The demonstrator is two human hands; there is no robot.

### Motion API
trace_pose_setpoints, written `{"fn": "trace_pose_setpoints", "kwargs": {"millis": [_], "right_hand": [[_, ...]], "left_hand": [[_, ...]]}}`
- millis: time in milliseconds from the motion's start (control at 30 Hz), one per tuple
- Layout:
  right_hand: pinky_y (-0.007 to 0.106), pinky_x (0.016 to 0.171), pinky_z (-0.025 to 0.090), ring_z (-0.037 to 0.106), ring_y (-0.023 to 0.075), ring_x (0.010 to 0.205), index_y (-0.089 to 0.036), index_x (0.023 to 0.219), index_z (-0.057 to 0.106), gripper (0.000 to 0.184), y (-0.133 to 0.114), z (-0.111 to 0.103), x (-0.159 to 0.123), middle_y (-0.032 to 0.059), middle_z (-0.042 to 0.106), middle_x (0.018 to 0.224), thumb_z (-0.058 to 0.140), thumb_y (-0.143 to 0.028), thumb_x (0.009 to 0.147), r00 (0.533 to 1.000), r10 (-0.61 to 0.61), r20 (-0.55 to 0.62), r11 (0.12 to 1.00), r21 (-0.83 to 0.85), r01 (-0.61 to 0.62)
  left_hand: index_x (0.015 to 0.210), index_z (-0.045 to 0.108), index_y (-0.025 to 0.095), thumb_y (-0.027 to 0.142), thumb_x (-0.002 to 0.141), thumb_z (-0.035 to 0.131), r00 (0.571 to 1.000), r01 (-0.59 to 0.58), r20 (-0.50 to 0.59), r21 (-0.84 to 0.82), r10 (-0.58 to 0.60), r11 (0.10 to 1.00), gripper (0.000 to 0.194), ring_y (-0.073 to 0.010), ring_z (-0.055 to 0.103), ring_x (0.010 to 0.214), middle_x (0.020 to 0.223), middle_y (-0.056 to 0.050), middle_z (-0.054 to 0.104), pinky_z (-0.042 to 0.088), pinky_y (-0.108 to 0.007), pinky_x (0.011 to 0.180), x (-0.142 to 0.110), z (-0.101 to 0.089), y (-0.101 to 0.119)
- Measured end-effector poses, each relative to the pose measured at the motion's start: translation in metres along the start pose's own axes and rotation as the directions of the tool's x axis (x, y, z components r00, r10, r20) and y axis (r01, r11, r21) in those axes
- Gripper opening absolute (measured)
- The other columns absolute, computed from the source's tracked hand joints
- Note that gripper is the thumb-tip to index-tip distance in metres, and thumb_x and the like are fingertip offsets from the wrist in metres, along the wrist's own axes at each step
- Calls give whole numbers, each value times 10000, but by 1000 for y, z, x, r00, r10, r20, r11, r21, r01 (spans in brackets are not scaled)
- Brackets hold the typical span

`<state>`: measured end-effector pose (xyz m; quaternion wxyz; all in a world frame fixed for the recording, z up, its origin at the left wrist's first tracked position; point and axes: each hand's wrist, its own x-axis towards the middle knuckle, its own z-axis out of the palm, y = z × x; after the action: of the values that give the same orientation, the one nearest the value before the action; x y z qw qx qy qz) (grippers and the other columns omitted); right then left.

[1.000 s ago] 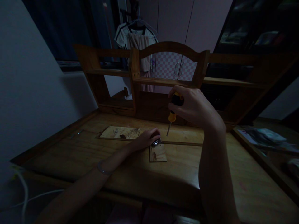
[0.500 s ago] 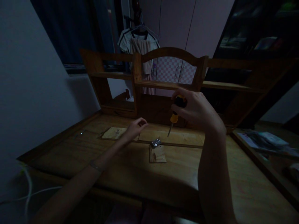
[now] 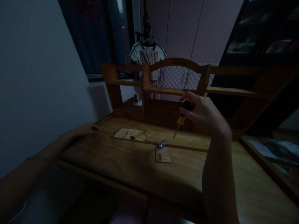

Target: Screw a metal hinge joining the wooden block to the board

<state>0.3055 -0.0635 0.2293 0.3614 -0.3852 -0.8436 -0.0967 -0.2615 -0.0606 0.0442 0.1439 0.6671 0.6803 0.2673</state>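
Note:
My right hand (image 3: 203, 113) is closed round a screwdriver (image 3: 181, 118) with a black and yellow handle, its tip pointing down and left above the desk. Just below the tip, a small metal hinge (image 3: 161, 143) lies on the wooden desk (image 3: 130, 161) at the top edge of a small wooden block (image 3: 163, 154). My left hand (image 3: 87, 128) rests far to the left at the desk's back left corner, palm down and fingers curled over something too dark to make out.
A pale rectangular wooden panel (image 3: 130, 134) lies flat behind the hinge. A wooden hutch with shelves (image 3: 173, 90) stands along the desk's back. Clothes hang on a hanger (image 3: 148, 53) beyond. Papers (image 3: 273, 147) lie at the right. A grey wall (image 3: 35, 77) rises to the left.
My left hand left the hinge and travelled left across the desk to its back left corner. The right hand kept the screwdriver nearly still. The view shifted left.

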Motion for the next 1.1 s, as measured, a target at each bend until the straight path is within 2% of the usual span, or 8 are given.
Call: {"fn": "trace_pose_setpoints", "kwargs": {"millis": [67,167,333,467,567,633,767,1100], "right_hand": [[276,627,375,576,165,676,-198,1059,631,272,-1,0,0,40,657,823,582,-262,799,1000,-6,0,1000,1,6],[268,610,366,578,165,677,-203,1053,635,267,-1,1,1,36,658,822,588,-275,800,1000,2,12,1000,-5,-2],[262,595,357,573,160,673,-209,1031,642,246,-2,5,3,28,652,807,593,-295,806,999,18,47,1000,-19,-17],[265,592,357,565,162,667,-214,1005,641,222,-5,12,7,23,638,776,592,-305,808,994,21,107,999,-37,-17],[266,592,361,561,159,655,-210,1000,637,216,-7,17,11,22,638,770,585,-304,812,991,23,133,999,-38,-18],[267,596,364,563,156,655,-205,998,637,214,-9,20,12,22,642,772,584,-295,811,990,9,141,1000,-28,-6],[270,611,369,573,160,671,-203,988,640,200,-14,27,15,25,652,783,576,-275,813,986,-24,163,1000,-9,25],[272,606,360,560,167,684,-207,942,631,160,-19,46,17,33,642,793,587,-289,812,967,-60,247,998,27,55]], "left_hand": [[715,696,145,429,569,725,991,37,130,57,-44,998,321,-152,590,644,641,-1,693,417,-188,650,6,-2,7],[905,704,98,372,650,738,1000,-7,-27,65,9,998,376,-188,615,796,860,-51,730,437,-230,749,25,4,35],[1080,679,134,411,825,665,969,-246,-21,-124,245,961,377,-179,602,967,1064,-43,699,448,-267,883,48,59,136],[1019,719,177,389,748,769,824,-494,83,-380,560,782,348,-168,620,911,983,-48,680,471,-281,833,36,126,224],[1008,735,195,379,691,822,705,-588,135,-437,696,680,377,-162,615,878,938,-39,666,460,-265,787,26,168,260],[983,743,193,391,646,850,668,-625,161,-409,726,665,405,-170,607,886,934,-44,659,446,-262,783,25,188,266],[931,742,196,384,635,861,645,-670,181,-334,743,663,371,-183,593,925,921,-50,667,409,-279,856,26,207,254],[831,711,168,326,772,766,661,-654,145,-371,736,659,178,-166,600,879,867,-46,683,395,-285,845,21,212,247]]}}
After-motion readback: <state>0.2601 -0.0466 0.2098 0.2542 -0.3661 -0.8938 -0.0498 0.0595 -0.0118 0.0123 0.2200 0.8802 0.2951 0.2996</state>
